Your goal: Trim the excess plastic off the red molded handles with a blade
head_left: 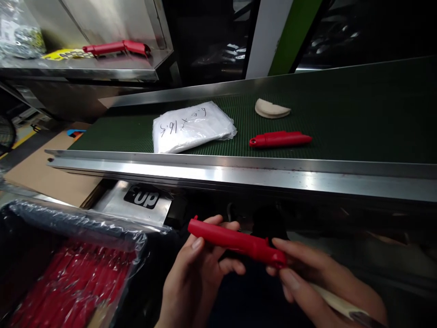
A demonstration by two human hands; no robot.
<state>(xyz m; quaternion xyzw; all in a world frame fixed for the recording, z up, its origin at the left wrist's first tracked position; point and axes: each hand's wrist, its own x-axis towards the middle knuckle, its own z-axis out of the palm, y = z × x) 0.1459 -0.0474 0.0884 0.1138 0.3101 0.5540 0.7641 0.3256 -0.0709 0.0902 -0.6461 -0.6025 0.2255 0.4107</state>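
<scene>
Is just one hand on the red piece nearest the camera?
No: the left hand supports the red piece near one end, while the right hand holds the other.

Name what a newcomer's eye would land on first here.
Probably the glossy red part, held between the left hand and right hand in front of the conveyor. Next, the white packet with handwriting on the green belt, then the bagged red pieces at lower left.
</scene>
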